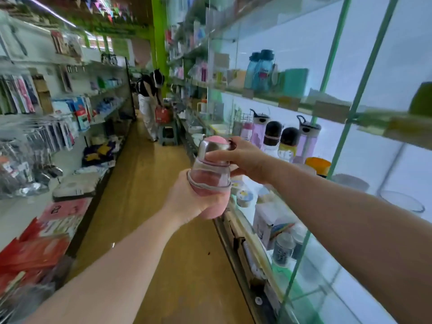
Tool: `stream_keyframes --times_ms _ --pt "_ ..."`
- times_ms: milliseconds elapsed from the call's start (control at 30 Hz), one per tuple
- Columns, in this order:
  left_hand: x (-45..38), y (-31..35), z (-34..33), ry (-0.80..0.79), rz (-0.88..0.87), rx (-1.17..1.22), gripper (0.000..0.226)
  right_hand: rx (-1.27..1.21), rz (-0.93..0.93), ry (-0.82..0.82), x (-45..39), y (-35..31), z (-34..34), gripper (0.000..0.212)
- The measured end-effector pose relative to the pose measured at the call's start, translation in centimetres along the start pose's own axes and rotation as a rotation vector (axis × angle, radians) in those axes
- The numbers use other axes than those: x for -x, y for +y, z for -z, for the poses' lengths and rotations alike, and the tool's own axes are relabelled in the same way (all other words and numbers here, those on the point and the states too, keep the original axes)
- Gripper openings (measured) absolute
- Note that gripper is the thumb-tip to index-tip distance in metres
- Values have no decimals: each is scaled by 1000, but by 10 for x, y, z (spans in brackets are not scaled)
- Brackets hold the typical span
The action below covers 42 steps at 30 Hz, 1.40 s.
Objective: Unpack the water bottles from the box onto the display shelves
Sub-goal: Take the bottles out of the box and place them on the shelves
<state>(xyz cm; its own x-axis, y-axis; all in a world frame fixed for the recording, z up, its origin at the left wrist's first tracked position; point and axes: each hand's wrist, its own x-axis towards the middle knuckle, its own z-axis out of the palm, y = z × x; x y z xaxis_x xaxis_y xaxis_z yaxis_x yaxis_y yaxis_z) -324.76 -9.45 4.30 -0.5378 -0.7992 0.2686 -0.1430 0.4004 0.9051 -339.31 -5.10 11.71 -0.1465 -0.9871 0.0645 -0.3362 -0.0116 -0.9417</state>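
Pink bottle held in both hands in a shop aisle.

The left hand (187,202) gripped the lower body of the pink water bottle (210,174), fingers curled round its sleeve. The right hand (243,157) pinched the steel-and-pink cap (214,146) between thumb and fingers. The bottle was tilted, just beside the glass display shelves (327,106), where other bottles (273,134) stood.

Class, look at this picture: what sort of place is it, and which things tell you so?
Most likely a household-goods shop aisle: glass display shelves stocked with bottles, racks of packaged goods opposite, and a person bent over a red basket.
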Motion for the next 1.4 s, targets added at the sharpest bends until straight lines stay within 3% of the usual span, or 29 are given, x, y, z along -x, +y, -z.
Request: stream_keyframes --times_ms 267,533,633,733,833,967,1233,1400 --pt "-24 123 13 -163 -194 -61 27 143 166 208 44 -109 51 14" --pt "-40 198 -8 -266 -266 -43 40 250 179 427 79 -161 101 20" --pt "-41 216 -32 -322 -301 -40 38 255 149 522 100 -164 123 45" --pt "-43 232 -65 -362 -325 -67 44 267 123 599 126 -164 149 53" --pt "-44 251 -102 -358 -347 -108 69 308 99 693 153 -162 178 54" --pt "-42 276 -151 -397 -371 -71 64 351 49 808 189 -158 217 39" --pt "-56 305 -241 -502 -361 -100 65 380 -89 1018 218 -128 289 37" --pt "-80 304 -281 -527 -289 -98 74 337 -159 1086 213 -108 317 60"
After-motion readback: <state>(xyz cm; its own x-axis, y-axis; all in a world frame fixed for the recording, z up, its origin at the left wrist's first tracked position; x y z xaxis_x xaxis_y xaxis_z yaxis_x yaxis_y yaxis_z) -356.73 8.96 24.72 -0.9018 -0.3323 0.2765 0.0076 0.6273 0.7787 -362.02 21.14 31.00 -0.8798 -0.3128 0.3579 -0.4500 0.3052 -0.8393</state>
